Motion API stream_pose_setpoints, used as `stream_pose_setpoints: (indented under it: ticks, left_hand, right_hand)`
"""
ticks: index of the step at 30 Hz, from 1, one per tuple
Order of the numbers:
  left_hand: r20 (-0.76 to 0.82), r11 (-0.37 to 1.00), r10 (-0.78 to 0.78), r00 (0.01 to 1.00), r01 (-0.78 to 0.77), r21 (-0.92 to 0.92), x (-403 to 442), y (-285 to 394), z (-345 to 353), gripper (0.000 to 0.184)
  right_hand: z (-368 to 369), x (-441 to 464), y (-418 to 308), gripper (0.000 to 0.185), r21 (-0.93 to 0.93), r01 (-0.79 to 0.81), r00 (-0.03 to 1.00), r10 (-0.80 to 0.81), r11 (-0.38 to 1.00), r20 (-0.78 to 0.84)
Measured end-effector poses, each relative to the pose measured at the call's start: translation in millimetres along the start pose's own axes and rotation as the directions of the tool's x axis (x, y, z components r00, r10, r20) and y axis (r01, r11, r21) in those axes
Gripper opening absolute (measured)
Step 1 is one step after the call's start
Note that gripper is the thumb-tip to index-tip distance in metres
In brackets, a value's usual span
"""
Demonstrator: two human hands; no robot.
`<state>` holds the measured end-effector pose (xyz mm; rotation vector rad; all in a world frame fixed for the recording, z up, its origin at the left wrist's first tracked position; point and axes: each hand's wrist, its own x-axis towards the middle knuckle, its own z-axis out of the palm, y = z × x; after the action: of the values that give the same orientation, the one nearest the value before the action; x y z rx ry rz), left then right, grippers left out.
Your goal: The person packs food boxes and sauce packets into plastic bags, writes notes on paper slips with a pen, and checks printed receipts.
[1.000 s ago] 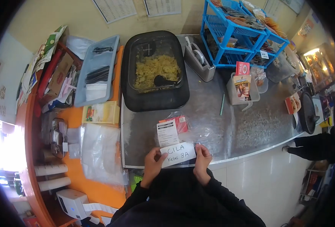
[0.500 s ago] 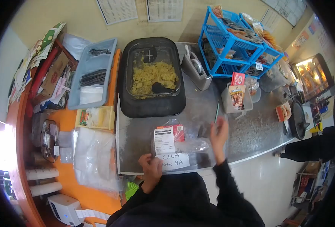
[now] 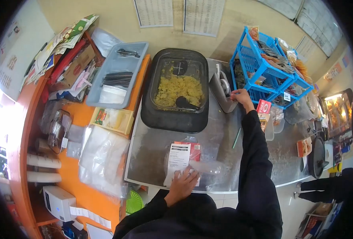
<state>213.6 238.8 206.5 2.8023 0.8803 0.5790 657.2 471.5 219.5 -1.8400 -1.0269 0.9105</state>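
Observation:
My left hand [image 3: 182, 185] lies over the lower part of a printed paper slip [image 3: 179, 155], fingers spread and pressing down. It covers most of the handwritten label below the slip. Under these is a clear plastic bag [image 3: 210, 167] with a red packet [image 3: 195, 151] inside, near the counter's front edge. My right hand [image 3: 242, 97] reaches to the front end of a grey tape dispenser [image 3: 223, 95], thumb and fingers pinched together there. Whatever is between those fingertips is too small to make out. A white tape roll [image 3: 225, 85] sits in the dispenser.
A black-lidded container of yellow food [image 3: 178, 89] stands at the back. Blue tiered baskets [image 3: 256, 67] with packets rise at right. A green pen [image 3: 236, 138] lies by my right sleeve. Plastic bags [image 3: 104, 159] cover part of the orange side shelf. Another person's dark-clothed leg [image 3: 324, 187] shows at right.
My right hand has moved up and away to the tape dispenser. My left hand has shifted from the label's left edge onto it, covering the writing. The camera view has turned.

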Motion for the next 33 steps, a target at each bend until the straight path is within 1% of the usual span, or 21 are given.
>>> stream_pose_setpoints:
  ticks: [1, 4, 7, 10, 13, 16, 17, 19, 22, 24, 26, 27, 28, 30, 32, 33]
  left_hand:
    - [-0.002, 1.000, 0.006, 1.000, -0.006, 0.005, -2.1, -0.7, 2.4, 0.030]
    - [0.022, 0.999, -0.008, 1.000, 0.009, -0.036, -4.5, -2.2, 3.2, 0.031]
    - [-0.009, 0.999, -0.024, 1.000, 0.024, -0.029, -7.5, -3.4, 9.3, 0.031]
    - [-0.080, 1.000, 0.027, 0.996, -0.028, -0.005, -12.3, -7.0, 14.3, 0.034]
    - [-0.176, 0.997, -0.054, 0.983, 0.043, -0.066, -18.7, -4.1, 14.2, 0.037]
    - [-0.287, 0.978, -0.199, 0.937, 0.171, -0.119, -26.0, 4.4, 17.1, 0.033]
    - [-0.253, 0.968, -0.243, 0.936, 0.217, -0.129, -28.4, 5.5, 18.7, 0.035]
    - [-0.218, 0.967, -0.253, 0.943, 0.244, -0.069, -26.2, 8.7, 13.1, 0.036]
    - [-0.206, 0.960, -0.276, 0.939, 0.280, -0.009, -31.8, 17.2, 13.9, 0.037]
    - [-0.255, 0.948, -0.283, 0.925, 0.310, 0.071, -29.4, 19.0, 11.2, 0.036]
    - [-0.219, 0.935, -0.331, 0.918, 0.351, 0.054, -40.3, 23.1, 18.7, 0.042]
    - [-0.195, 0.933, -0.336, 0.921, 0.354, 0.062, -41.1, 24.1, 15.6, 0.046]
    - [-0.166, 0.933, -0.338, 0.926, 0.353, 0.068, -41.7, 25.2, 13.0, 0.050]
    - [-0.148, 0.929, -0.367, 0.918, 0.370, -0.008, -43.3, 27.7, 11.6, 0.051]
    - [-0.115, 0.919, -0.392, 0.913, 0.384, -0.084, -44.1, 28.5, 12.9, 0.054]
    - [-0.109, 0.924, -0.381, 0.918, 0.375, -0.075, -44.9, 28.1, 13.5, 0.060]
  right_hand:
    - [-4.4, -0.9, 1.9, 0.019, -0.016, 0.072, 0.997, -0.071, 0.997, 0.012]
    - [-19.2, -29.2, 1.5, 0.018, -0.297, 0.206, 0.972, -0.231, 0.932, -0.049]
    - [-17.0, -48.3, 13.2, 0.021, -0.475, -0.012, 0.985, -0.072, 0.880, -0.159]
    - [-7.4, -48.2, 20.5, 0.021, -0.535, -0.063, 0.965, -0.085, 0.842, -0.248]
    - [2.8, -72.5, -8.9, 0.022, -0.538, -0.155, 0.952, -0.021, 0.828, -0.306]
    - [4.5, -63.7, 4.5, 0.030, -0.602, -0.128, 0.965, -0.042, 0.788, -0.259]
    - [5.8, -60.2, 7.5, 0.029, -0.688, -0.144, 0.955, -0.082, 0.712, -0.284]
    - [13.1, -60.6, -7.0, 0.030, -0.827, -0.172, 0.931, -0.186, 0.536, -0.315]
    - [16.0, -55.9, 5.0, 0.026, -0.883, -0.109, 0.941, -0.239, 0.456, -0.240]
    - [3.5, -33.3, 65.7, 0.022, -0.910, 0.017, 0.949, -0.293, 0.413, -0.116]
    - [18.0, -63.7, 18.4, 0.017, -0.812, 0.101, 0.992, -0.115, 0.575, 0.042]
    - [31.1, -88.6, -20.3, 0.017, -0.651, 0.255, 0.967, -0.167, 0.715, 0.195]
    - [46.1, -120.7, -63.0, 0.017, -0.441, 0.368, 0.916, -0.236, 0.819, 0.325]
    - [88.3, -196.2, -155.9, 0.019, -0.124, 0.499, 0.748, -0.354, 0.857, 0.562]
    - [125.2, -245.5, -193.2, 0.022, -0.042, 0.737, 0.485, -0.485, 0.674, 0.727]
    - [145.7, -256.7, -195.0, 0.023, 0.024, 0.712, 0.378, -0.412, 0.702, 0.829]
